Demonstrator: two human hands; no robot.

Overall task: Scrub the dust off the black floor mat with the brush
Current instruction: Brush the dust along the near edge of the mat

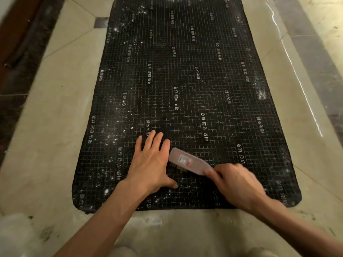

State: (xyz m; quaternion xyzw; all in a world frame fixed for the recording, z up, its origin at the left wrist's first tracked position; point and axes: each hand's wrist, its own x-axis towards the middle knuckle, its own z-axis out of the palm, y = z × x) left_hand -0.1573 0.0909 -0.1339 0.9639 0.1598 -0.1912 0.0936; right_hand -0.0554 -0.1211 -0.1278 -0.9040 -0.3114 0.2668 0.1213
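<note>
My right hand [235,184] grips the brush [189,161] on the near middle of the black floor mat [185,80]; my left hand [151,162] presses flat beside it. White dust [111,134] speckles the mat's left side, far corners and right edge, so I judge most scrubbing remains.

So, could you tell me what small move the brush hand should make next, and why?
Probably sweep the brush leftward past the left hand, lifting that hand clear. The right hand grips the handle beside it, and the thickest white dust lies left of it on the black floor mat.
</note>
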